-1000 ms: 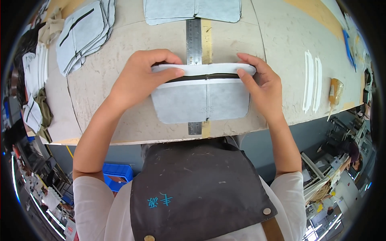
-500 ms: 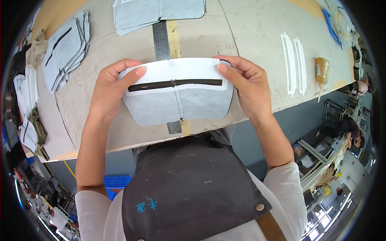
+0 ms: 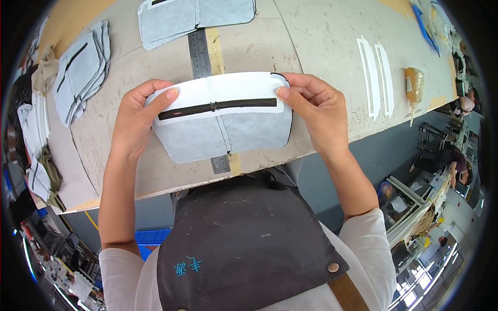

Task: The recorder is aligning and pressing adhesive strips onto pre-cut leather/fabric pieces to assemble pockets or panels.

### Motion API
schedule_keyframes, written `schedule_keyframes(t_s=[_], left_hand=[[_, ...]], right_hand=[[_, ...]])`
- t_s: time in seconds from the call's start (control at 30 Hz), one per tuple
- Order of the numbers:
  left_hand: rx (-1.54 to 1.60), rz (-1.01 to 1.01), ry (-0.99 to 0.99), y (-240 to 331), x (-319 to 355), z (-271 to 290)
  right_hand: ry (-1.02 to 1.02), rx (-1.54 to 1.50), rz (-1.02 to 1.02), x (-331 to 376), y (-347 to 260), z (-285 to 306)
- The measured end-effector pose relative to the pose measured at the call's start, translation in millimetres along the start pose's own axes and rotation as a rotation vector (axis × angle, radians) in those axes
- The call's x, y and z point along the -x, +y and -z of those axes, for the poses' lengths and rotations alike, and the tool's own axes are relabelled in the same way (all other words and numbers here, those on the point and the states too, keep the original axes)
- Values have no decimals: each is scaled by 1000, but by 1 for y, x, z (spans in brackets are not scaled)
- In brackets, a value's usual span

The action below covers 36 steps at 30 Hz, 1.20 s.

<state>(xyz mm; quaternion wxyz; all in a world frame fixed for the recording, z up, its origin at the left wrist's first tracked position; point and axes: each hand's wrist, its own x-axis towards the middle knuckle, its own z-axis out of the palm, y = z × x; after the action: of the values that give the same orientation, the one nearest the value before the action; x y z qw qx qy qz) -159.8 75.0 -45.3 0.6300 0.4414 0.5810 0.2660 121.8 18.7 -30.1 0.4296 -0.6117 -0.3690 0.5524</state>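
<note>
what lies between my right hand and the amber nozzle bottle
Two white strips, side by side on the worktable, lie between your right hand and the amber nozzle bottle, as the head view shows.

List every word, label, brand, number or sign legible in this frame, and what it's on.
Dark apron: turquoise characters at its left side, left untranscribed here.
Metal ruler: graduation marks; figures too small to read.
Amber bottle: any print too small to read.
Held pale grey panel: faint marks near the seam, too small to make out.
</note>
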Motion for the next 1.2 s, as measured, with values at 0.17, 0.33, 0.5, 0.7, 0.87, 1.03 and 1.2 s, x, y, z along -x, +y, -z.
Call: schedule_keyframes(t_s=[0.17,0.33,0.5,0.7,0.87,1.03,1.2], left_hand=[[12,0,10,2,4,-1],[37,2,7,3,7,-3],[9,-4,31,6,11,-7],[99,-34,-37,7,13,-5],[112,-14,-8,6,18,-7],[144,-22,15,6,20,-6],[170,-26,35,7,22,-9]], right_hand=[[-3,-16,22,2,-1,1],[-13,-87,43,3,1,-2],[-51,-65,-24,3,-4,-10],[31,-149,30,-4,9,5],[118,-107,12,-9,17,9],[114,-112,8,-11,21,11],[103,-128,12,-13,23,11]])
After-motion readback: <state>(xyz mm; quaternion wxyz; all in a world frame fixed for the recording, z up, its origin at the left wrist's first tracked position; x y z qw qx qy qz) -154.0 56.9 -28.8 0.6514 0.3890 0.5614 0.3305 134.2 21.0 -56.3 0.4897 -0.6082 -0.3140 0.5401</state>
